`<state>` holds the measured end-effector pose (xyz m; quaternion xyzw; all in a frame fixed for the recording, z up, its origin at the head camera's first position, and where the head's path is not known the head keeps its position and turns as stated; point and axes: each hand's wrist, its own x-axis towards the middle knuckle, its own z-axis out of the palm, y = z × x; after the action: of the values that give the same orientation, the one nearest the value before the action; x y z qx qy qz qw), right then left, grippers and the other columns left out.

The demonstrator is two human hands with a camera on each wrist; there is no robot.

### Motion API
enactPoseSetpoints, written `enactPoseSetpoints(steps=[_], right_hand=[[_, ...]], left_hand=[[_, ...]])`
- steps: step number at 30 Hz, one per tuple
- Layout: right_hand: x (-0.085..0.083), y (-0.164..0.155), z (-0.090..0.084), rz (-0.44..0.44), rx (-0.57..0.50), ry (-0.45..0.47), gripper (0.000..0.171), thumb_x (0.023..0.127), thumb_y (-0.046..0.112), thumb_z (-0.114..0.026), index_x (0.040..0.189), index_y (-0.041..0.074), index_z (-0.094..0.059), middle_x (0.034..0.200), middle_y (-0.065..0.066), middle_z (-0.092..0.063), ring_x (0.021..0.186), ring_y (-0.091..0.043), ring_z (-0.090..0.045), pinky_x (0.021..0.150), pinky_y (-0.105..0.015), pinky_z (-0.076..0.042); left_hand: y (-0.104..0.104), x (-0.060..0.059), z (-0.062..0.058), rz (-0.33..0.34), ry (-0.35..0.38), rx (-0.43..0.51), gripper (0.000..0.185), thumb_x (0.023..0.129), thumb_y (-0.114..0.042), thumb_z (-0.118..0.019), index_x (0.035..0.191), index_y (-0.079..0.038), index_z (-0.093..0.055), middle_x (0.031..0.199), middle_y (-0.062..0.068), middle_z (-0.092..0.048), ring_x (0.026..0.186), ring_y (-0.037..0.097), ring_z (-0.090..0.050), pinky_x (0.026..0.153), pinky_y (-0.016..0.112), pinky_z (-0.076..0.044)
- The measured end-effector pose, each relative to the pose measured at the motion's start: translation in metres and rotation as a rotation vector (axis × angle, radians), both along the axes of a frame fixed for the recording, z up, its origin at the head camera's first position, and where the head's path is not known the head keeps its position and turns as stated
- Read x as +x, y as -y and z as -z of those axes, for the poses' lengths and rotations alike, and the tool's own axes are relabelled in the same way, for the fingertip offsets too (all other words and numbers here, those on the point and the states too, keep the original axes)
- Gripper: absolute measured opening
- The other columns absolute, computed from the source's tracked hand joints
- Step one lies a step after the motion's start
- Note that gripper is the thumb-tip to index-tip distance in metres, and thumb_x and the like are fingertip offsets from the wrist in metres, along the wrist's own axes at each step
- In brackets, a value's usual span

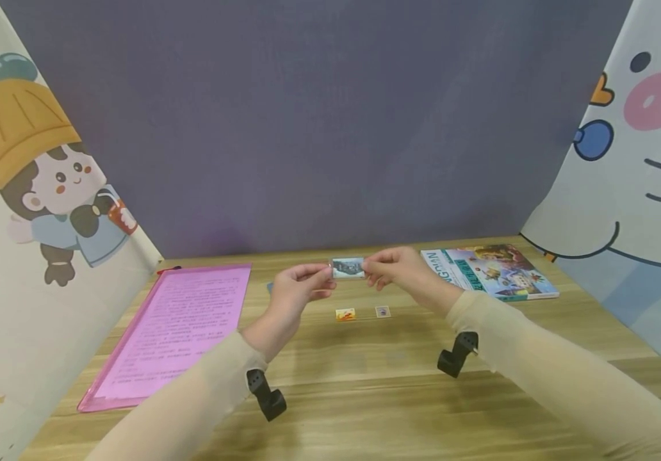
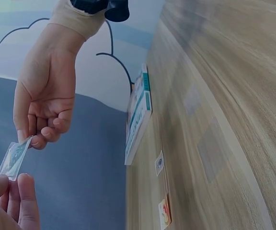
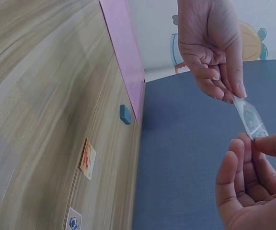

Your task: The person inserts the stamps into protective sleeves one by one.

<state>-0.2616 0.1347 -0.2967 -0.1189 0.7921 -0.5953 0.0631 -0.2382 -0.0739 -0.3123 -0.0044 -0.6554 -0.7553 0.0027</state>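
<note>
Both hands hold up a small dark-toned picture stamp in a clear plastic sleeve (image 1: pixel 348 267) above the table. My left hand (image 1: pixel 294 296) pinches the sleeve's left end between thumb and fingers. At its right end, the thumb and fingers of my right hand (image 1: pixel 408 274) pinch it too. In the right wrist view the sleeve (image 3: pixel 249 120) stretches slantwise between the two hands. Below, on the table, lie an orange-and-yellow stamp (image 1: pixel 345 314) and a smaller stamp with a blue-grey motif (image 1: pixel 383 312), apart from each other.
A pink translucent folder with a printed sheet (image 1: pixel 175 333) lies at the left, a red-and-black pen (image 1: pixel 169 269) at its top. A small blue block (image 3: pixel 125 114) sits near the folder. At the back right lies a colourful book (image 1: pixel 494 272). A grey panel (image 1: pixel 319 128) stands behind.
</note>
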Motion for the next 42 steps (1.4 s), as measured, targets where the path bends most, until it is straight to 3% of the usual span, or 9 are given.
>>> enactPoseSetpoints(steps=[15,27,32,35,42], right_hand=[[0.0004,0.0003,0.0018,0.012,-0.01,0.002,0.03,0.093,0.019,-0.066,0.109,-0.006,-0.066,0.095,-0.019,-0.07,0.072,-0.012,-0.065,0.069,-0.027,-0.059],[0.0005,0.0015,0.0038,0.006,-0.021,0.005,0.03,0.093,0.018,-0.065,0.11,-0.007,-0.066,0.087,-0.005,-0.071,0.073,-0.012,-0.064,0.071,-0.027,-0.059],[0.0007,0.0009,0.0045,-0.009,-0.032,0.002,0.032,0.093,0.019,-0.066,0.114,-0.005,-0.064,0.088,-0.002,-0.072,0.074,-0.012,-0.065,0.071,-0.026,-0.059],[0.0012,0.0009,0.0047,-0.016,-0.038,0.003,0.036,0.092,0.018,-0.066,0.121,-0.003,-0.062,0.092,-0.003,-0.073,0.075,-0.012,-0.065,0.072,-0.026,-0.059],[0.0037,0.0035,0.003,-0.021,-0.011,-0.019,0.05,0.091,0.017,-0.068,0.138,0.016,-0.052,0.105,-0.011,-0.072,0.079,-0.016,-0.066,0.075,-0.033,-0.059]], left_hand=[[-0.0024,0.0012,-0.0001,-0.022,-0.014,-0.007,0.019,0.087,-0.005,-0.07,0.103,0.006,-0.068,0.081,0.007,-0.074,0.066,0.012,-0.069,0.067,0.026,-0.061],[-0.0021,0.0024,0.0001,-0.035,0.011,-0.033,0.019,0.087,-0.007,-0.071,0.102,0.005,-0.068,0.082,0.012,-0.073,0.066,0.012,-0.069,0.068,0.026,-0.061],[-0.0012,0.0021,0.0009,-0.04,0.006,-0.034,0.019,0.087,-0.006,-0.07,0.102,0.005,-0.068,0.078,0.008,-0.072,0.066,0.012,-0.069,0.068,0.026,-0.061],[0.0,0.0012,0.0016,-0.047,0.001,-0.035,0.018,0.087,-0.006,-0.07,0.102,0.004,-0.068,0.075,0.004,-0.072,0.066,0.012,-0.069,0.068,0.026,-0.061],[0.0033,-0.001,0.0027,-0.054,-0.005,-0.013,0.019,0.087,-0.004,-0.071,0.103,0.005,-0.067,0.077,0.007,-0.072,0.064,0.012,-0.068,0.067,0.026,-0.061]])
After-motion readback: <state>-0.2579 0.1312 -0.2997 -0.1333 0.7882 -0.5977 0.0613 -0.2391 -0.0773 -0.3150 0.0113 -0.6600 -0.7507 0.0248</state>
